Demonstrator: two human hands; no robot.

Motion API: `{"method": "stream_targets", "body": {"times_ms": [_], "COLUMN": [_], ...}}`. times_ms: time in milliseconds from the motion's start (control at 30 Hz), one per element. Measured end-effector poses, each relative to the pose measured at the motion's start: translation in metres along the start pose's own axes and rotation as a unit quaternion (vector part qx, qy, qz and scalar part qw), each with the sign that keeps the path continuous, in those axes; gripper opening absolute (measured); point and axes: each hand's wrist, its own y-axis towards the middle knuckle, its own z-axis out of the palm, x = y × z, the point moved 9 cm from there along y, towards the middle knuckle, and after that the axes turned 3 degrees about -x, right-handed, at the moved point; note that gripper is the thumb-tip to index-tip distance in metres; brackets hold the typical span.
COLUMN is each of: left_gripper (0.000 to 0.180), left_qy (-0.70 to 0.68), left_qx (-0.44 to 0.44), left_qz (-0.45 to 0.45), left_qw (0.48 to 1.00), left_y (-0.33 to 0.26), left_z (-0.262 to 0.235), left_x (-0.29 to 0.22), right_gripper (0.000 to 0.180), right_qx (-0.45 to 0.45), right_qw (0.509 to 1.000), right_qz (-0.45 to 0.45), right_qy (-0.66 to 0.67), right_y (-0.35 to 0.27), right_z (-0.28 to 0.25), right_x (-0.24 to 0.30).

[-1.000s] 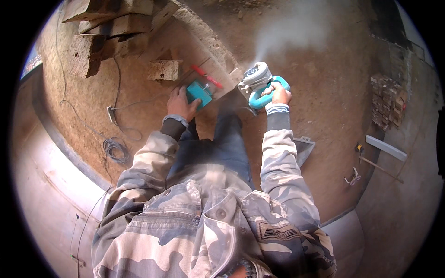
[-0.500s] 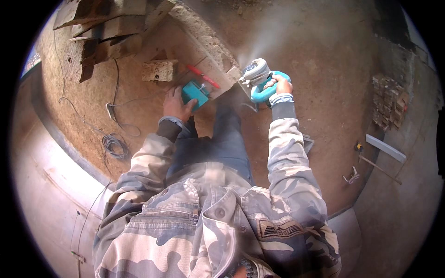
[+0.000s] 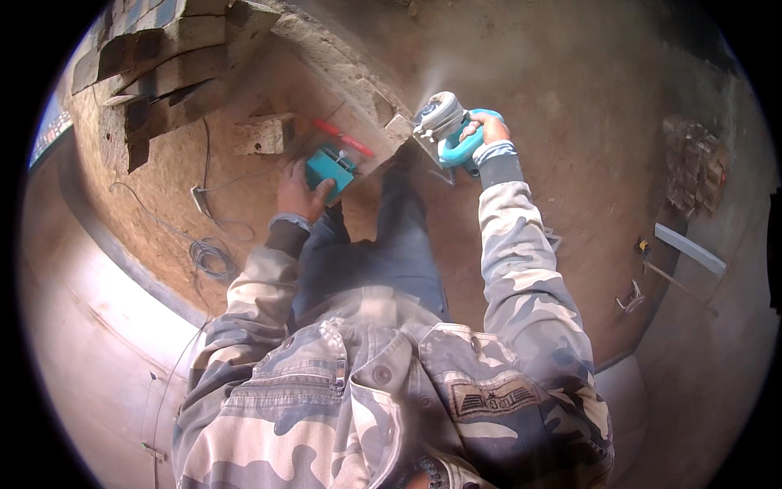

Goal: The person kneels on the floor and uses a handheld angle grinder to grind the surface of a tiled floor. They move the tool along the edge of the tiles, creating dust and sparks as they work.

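Note:
My right hand [image 3: 487, 130] is wrapped round the teal handle of a circular saw [image 3: 444, 122] with a pale, dusty guard. The saw is at the near end of a long, rough, pale block [image 3: 350, 75], and dust sprays up from its far side. Its blade edge is hidden, so I cannot tell how deep it sits. Left of it, my left hand [image 3: 297, 193] grips a teal box-shaped tool [image 3: 331, 169] with a small metal fitting on its far side, resting by the block. Just beyond that tool lies a red marker-like stick [image 3: 344, 137].
Stacked blocks [image 3: 183, 61] rise at far left, with a single block [image 3: 265, 135] nearer. A coiled cable [image 3: 212, 257] and a cord connector [image 3: 197, 197] lie on the dirt at left. To the right are a brick pile [image 3: 694, 167], a pale bar [image 3: 690, 250] and a yellow-black tool [image 3: 643, 244].
The whole view has shifted slightly. The saw and my right hand sit a little farther away, and the dust plume looks thinner. My left hand keeps its grip on the teal tool.

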Motion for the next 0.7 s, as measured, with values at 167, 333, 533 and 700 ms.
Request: {"method": "stream_targets", "body": {"times_ms": [167, 333, 533, 700], "left_gripper": [0.070, 0.070, 0.070, 0.071], "left_qy": [0.014, 0.011, 0.001, -0.021], "left_qx": [0.004, 0.001, 0.012, 0.022], "left_qz": [0.024, 0.016, 0.003, 0.001], "left_qw": [1.000, 1.000, 1.000, 1.000], "left_y": [0.002, 0.002, 0.001, 0.005], "left_z": [-0.003, -0.004, -0.001, -0.001], "left_x": [-0.008, -0.008, -0.004, -0.003], "right_gripper": [0.004, 0.006, 0.006, 0.006], "right_qx": [0.010, 0.025, 0.031, 0.151], "right_qw": [1.000, 0.998, 0.995, 0.950], "right_qz": [0.020, 0.051, 0.096, 0.273], "right_qy": [-0.013, -0.005, 0.012, -0.029], "right_y": [0.020, 0.027, 0.030, 0.021], "right_z": [-0.008, -0.006, -0.004, -0.013], "right_x": [-0.001, -0.004, -0.008, 0.008]}}
